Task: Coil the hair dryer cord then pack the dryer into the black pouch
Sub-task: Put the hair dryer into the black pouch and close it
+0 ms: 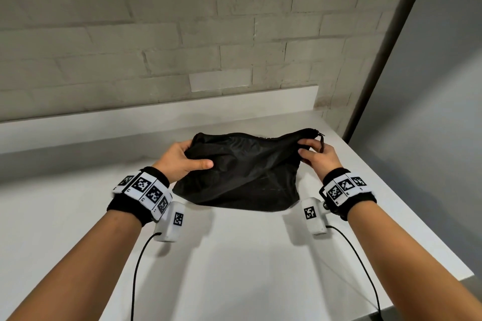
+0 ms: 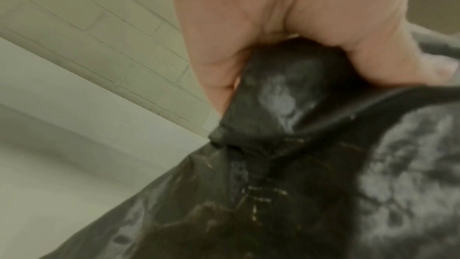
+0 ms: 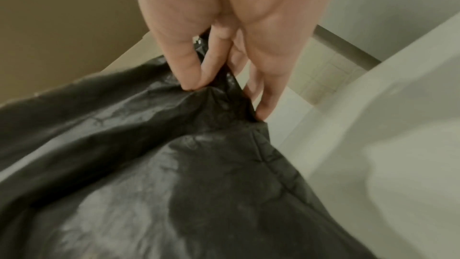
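Black crinkled fabric between my two hands: one pouch [image 1: 241, 172], bulging, its lower edge on the white counter [image 1: 234, 255], its top edge lifted and stretched from one grip to the other.

My left hand [image 1: 182, 161] holds the pouch's left top corner, thumb [image 1: 202, 163] lying across the near face, the other fingers wrapped behind. My right hand [image 1: 317, 155] pinches the right top corner, fingertips gathered on the cloth.

Head view only: both hands at once, a small dark loop [image 1: 323, 144] just beyond my right fingers at the corner, two marker bands on my wrists, two white camera boxes below them, two black cables trailing toward me. Brick wall [image 1: 182, 34] beyond the grips.

Left wrist view only: a wad of the fabric [image 2: 286, 94] bunched deep in the palm [image 2: 248, 17], blurred; pale stitching shows below it.

Right wrist view only: the pinch up close, thumb [image 3: 189, 62] on one side of a fold [image 3: 219, 94], fingers [image 3: 263, 94] on the other; a seam runs down the pouch edge under them.

Dryer and cord: not visible in any view. Whether they are inside the pouch I cannot tell.
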### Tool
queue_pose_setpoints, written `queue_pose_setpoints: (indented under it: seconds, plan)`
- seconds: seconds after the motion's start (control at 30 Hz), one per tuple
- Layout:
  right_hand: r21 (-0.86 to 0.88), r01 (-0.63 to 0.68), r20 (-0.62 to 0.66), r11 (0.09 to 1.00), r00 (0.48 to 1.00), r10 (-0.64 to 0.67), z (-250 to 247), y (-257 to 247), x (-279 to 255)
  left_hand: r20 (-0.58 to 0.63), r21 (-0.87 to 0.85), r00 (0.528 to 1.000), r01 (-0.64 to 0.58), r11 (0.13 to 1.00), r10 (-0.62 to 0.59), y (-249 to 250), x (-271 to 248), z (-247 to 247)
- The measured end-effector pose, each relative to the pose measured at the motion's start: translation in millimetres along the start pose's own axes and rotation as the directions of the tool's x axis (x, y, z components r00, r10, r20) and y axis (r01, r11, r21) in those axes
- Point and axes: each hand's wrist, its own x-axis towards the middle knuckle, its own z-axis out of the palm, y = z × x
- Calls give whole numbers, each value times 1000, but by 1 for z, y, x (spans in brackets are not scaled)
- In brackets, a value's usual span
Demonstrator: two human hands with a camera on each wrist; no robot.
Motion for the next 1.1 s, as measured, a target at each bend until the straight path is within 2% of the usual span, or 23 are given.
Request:
queue_pose_setpoints:
  seconds: [0.07,0.13,0.23,0.3,0.4,0.53,0.7,0.9,1.0,1.1]
  plan:
    - [-67,52,3,996,999,-52,-2,-2,1,16,40,999,28,999,-29,-3,1,-5]
    - [-45,90,27,995,996,-89,-2,-6,2,-16,51,999,50,997,-50,-6,1,-7]
    - [56,106,69,993,992,-110,3,-8,3,-152,-3,988,43,999,-42,-8,2,-5]
    - [59,88,81,994,992,-92,7,-3,4,-239,-84,970,36,996,-55,-11,3,-4]
    - [-59,60,124,996,991,-53,7,7,6,-311,-176,947,28,984,-82,-15,5,0]
    - [-187,107,114,977,990,-86,5,2,15,-356,-144,932,25,989,-75,-13,12,2]
    - [-482,253,78,839,966,-247,5,-14,44,-343,-6,939,13,1000,-14,2,32,-16]
    - [-601,247,22,760,956,-293,13,-30,83,-262,32,955,-136,990,140,18,55,-38]
    - [-631,260,48,731,954,-297,18,-40,101,-252,-29,957,-159,987,147,13,71,-47]
    - [-632,239,59,737,963,-262,23,-49,121,-318,-47,943,-124,991,103,3,90,-53]
